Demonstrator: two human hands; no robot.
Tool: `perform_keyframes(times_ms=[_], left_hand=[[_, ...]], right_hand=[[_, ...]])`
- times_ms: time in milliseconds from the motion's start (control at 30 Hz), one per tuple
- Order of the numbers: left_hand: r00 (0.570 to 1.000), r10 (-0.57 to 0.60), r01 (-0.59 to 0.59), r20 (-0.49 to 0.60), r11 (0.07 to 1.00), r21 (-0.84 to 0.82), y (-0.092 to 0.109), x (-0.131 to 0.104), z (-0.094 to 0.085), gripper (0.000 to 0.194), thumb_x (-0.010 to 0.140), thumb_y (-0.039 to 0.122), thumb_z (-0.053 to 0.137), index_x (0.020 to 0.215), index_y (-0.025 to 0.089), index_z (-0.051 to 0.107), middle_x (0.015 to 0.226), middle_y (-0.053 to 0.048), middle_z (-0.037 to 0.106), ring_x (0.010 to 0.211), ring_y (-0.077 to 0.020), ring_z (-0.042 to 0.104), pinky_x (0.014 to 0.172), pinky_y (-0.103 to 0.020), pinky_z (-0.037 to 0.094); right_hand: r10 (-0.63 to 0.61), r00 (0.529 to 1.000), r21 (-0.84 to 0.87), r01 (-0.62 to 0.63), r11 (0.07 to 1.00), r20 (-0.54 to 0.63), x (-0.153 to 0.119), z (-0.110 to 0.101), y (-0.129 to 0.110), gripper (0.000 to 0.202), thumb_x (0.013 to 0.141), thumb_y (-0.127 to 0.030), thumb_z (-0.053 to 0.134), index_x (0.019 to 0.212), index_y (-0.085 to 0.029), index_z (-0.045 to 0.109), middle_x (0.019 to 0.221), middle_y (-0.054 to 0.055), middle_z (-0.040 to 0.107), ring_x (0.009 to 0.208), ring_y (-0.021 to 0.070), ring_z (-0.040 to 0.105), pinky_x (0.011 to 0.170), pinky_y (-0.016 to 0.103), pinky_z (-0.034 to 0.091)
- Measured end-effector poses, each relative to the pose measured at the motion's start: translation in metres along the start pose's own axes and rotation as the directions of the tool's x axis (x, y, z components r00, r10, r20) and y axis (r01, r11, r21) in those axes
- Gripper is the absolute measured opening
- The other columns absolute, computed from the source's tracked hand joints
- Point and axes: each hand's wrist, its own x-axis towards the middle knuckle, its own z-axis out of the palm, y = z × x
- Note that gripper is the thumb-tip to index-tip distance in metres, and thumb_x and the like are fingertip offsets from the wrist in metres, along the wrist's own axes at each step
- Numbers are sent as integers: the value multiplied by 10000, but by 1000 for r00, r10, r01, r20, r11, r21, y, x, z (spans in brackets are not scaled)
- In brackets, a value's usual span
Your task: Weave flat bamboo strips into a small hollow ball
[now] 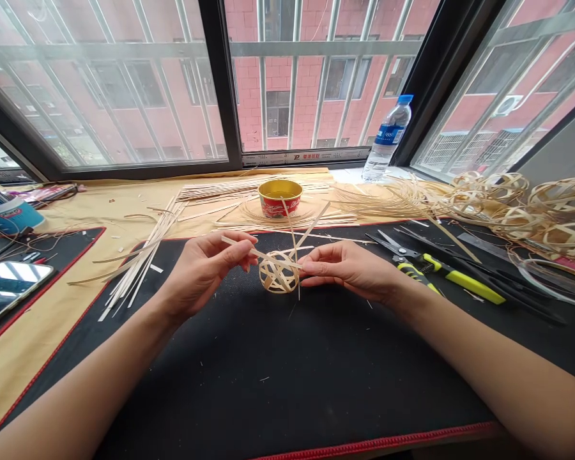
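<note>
Two hands face to face across one small woven ball (278,276), placed toward the far edge of the black mat (287,383); whether resting on it or slightly lifted, hard to tell. On the left hand (207,271), thumb and fingertips pinched together on a pale strip (271,257), with a short tail jutting past the grip toward the mat's far left corner. On the right hand (345,271), thumb and forefinger nearly closed at the ball's right side, apparently nipping weave and strip end at once; exactly which layers, impossible to tell behind the fingertips.

Most telling: the strip's long axis, running mostly left to right across the ball's upper part, its right end tipped toward the mat's near edge, bridging both grips. From the left fingertips, ball just beside, to the right and a little toward the near edge; from the right fingertips, ball directly left and touching. Right hand the nearer, by a small margin. Above the ball's right side, an upright strip end (289,223) and a leaning strip end (313,226), the latter slanting toward the table's far right corner. Across the mat's far left corner, a bundle of strips (146,255), well apart.
</note>
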Motion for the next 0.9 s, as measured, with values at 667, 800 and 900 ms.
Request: perform_keyframes(times_ms=[667, 800, 900], left_hand=[[992, -105, 120, -72, 962, 246, -9, -1, 3, 298, 642, 400, 789, 648, 139, 646, 629, -10, 628, 606, -98, 534, 620, -215, 429], [992, -105, 121, -72, 956, 266, -12, 0, 4, 322, 652, 424, 775, 661, 130, 645, 657, -19, 645, 604, -103, 544, 643, -235, 437], [991, -109, 124, -71, 956, 264, -14, 0, 4, 320, 666, 418, 764, 688, 122, 644, 681, -24, 658, 610, -102, 556, 672, -245, 439]], right_hand=[[-274, 957, -489, 192, 851, -100, -2, -7, -6, 194, 710, -347, 708, 789, -171, 723, 790, 42, 723, 767, 196, 655, 737, 317, 508], [-499, 862, -703, 300, 644, -89, -10, 2, -9, 145, 785, -268, 615, 820, -203, 740, 848, 34, 735, 793, 199, 658, 731, 303, 493], [-594, 804, -787, 358, 502, -14, -14, 6, -10, 162, 802, -210, 583, 838, -209, 741, 842, 37, 732, 755, 186, 652, 679, 289, 484]])
